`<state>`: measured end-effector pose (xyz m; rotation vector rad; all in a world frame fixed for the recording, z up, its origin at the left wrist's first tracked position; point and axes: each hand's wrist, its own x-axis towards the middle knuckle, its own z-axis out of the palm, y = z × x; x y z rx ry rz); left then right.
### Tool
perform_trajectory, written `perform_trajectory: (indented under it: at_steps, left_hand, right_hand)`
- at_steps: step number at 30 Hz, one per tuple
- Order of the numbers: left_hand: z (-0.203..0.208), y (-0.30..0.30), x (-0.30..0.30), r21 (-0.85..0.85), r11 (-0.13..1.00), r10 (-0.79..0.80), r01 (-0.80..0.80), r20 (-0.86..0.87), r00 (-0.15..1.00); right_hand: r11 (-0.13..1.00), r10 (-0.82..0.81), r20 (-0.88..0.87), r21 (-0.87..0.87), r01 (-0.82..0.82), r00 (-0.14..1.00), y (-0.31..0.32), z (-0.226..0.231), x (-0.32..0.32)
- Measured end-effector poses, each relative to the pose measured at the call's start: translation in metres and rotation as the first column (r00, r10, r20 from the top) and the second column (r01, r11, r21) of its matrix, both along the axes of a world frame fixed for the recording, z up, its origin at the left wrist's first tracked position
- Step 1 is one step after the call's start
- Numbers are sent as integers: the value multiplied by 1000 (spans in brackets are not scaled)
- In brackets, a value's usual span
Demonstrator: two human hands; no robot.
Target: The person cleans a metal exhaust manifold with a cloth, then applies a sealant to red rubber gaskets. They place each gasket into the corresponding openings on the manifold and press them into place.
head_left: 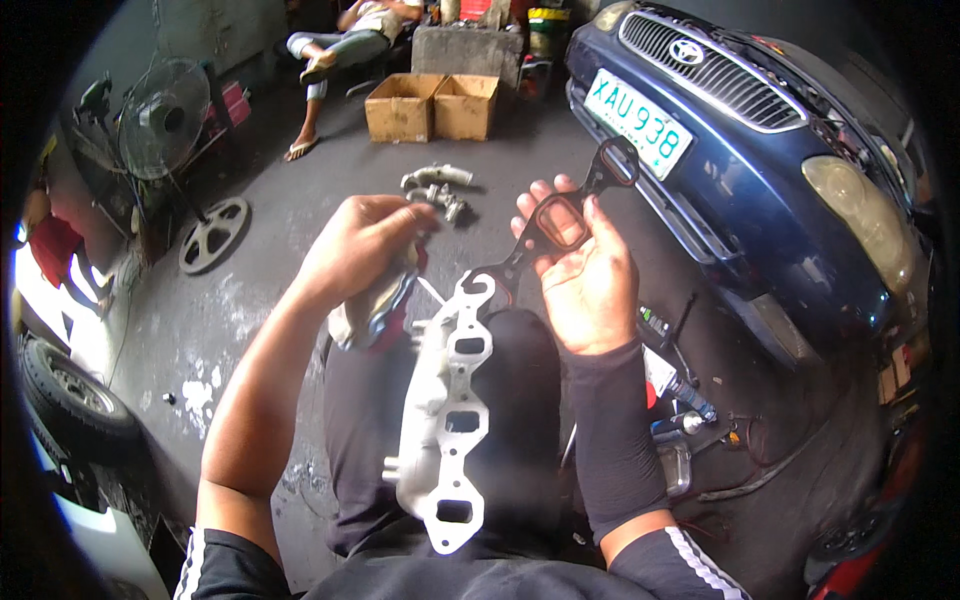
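Observation:
A silvery metal intake manifold (pixel 463 375) lies lengthwise over my dark-trousered lap, its flange with several squarish ports facing up. My left hand (pixel 365 245) is closed, thumb against fingers, on a crumpled multicoloured rag (pixel 385 305) that hangs beside the manifold's far end. In my right hand (pixel 592 285), palm up, is a long dark manifold gasket (pixel 538 235) with reddish-rimmed openings. It lies slantwise across the fingers and under the thumb. Its near end reaches down to the manifold's far end, where I cannot tell whether they touch; its other end points toward the car.
A blue car's front (pixel 700 190) stands close at right. Metal fittings (pixel 440 188) lie on the floor ahead, before two cardboard boxes (pixel 400 112). Tools and a can (pixel 680 422) are by my right knee. At left are a fan (pixel 165 118) and tyre (pixel 75 390). Another person (pixel 350 45) sits behind.

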<state>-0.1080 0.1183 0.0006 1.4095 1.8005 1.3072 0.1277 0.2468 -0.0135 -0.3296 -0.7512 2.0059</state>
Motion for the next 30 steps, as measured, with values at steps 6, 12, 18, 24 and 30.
perform_trajectory:
  at_steps: [6,12,18,24,30]
  left_hand:
    - [0,-31,17,-188,980,-95,62,-174,980]
    - [-20,-61,12,-287,950,-106,122,72,992]
    - [-47,-86,38,-396,905,59,157,481,875]
    - [-58,-96,53,-501,850,166,159,543,823]
    - [-58,-97,57,-523,826,159,208,571,806]
  right_hand:
    - [989,120,77,82,-126,990,-6,-10,-32]
    - [954,247,307,88,-285,919,15,-33,-31]
    - [957,164,649,79,-280,743,59,-67,-21]
    - [880,161,826,127,-457,540,93,-79,-26]
    - [779,181,919,83,-621,350,112,-76,-49]
